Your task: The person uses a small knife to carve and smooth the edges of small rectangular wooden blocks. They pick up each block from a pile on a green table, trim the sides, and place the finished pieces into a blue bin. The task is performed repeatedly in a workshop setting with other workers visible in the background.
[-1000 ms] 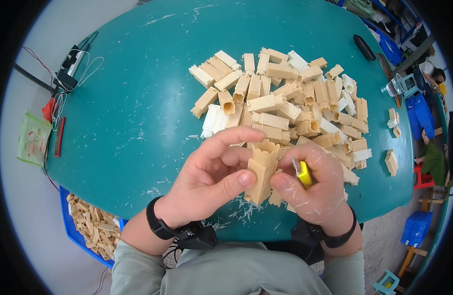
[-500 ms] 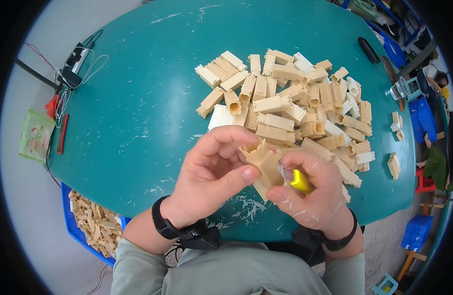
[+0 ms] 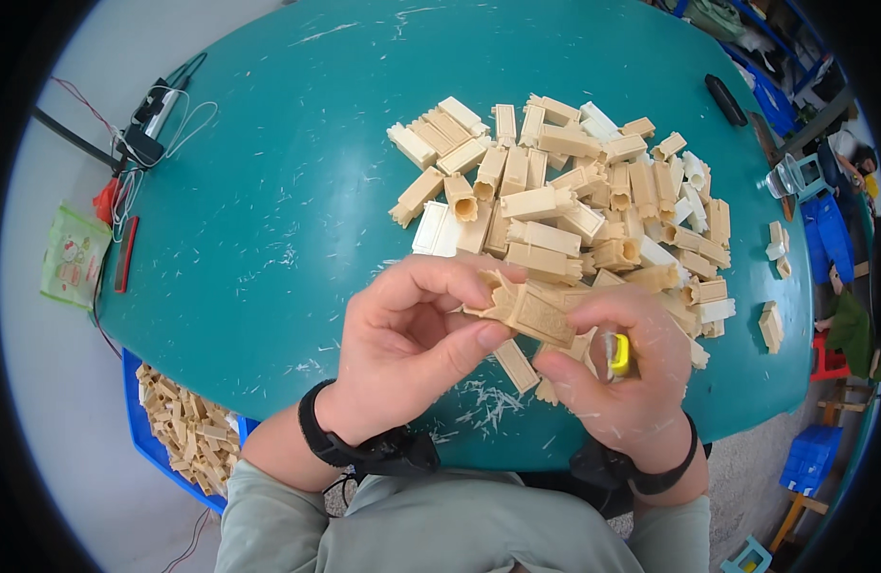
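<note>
My left hand (image 3: 412,349) is closed on a beige moulded plastic piece (image 3: 544,317), a hollow box shape with a flared, jagged open end. Thumb and fingers pinch that flared end, and a panelled side faces up. In my curled right hand (image 3: 636,368) is a small tool with a yellow handle (image 3: 620,354); its working end is hard to make out. The right fingertips are close to the narrow end of the piece; whether they touch it I cannot tell. White shavings (image 3: 488,406) lie on the green table below my hands.
A large pile of beige and white plastic pieces (image 3: 555,205) covers the table beyond my hands. A few single pieces (image 3: 770,327) lie at the right. A blue bin (image 3: 146,430) full of similar pieces stands at lower left. A power strip with cables (image 3: 159,115) is at the left edge.
The piece has been turned from pointing its jagged end up to lying more sideways, panelled side up. My right hand with the yellow tool has shifted slightly right.
</note>
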A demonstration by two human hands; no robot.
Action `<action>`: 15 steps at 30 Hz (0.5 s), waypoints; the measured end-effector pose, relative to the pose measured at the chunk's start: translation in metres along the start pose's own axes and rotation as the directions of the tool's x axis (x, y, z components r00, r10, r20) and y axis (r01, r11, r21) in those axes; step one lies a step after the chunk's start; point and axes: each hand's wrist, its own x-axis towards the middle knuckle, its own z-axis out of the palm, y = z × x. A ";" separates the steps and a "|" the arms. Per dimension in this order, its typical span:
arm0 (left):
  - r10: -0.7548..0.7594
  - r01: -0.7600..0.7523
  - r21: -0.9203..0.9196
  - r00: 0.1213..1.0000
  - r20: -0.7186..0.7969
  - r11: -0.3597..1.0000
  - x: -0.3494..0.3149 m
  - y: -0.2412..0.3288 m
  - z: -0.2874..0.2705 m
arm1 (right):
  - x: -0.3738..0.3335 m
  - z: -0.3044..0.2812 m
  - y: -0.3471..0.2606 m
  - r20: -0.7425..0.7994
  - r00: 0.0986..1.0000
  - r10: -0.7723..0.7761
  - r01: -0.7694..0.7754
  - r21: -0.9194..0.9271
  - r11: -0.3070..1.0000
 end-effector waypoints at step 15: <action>0.312 -0.285 0.411 0.950 0.001 0.866 -0.001 -0.003 0.010 | -0.006 0.003 -0.007 0.162 0.985 0.067 -0.058 -0.060 0.997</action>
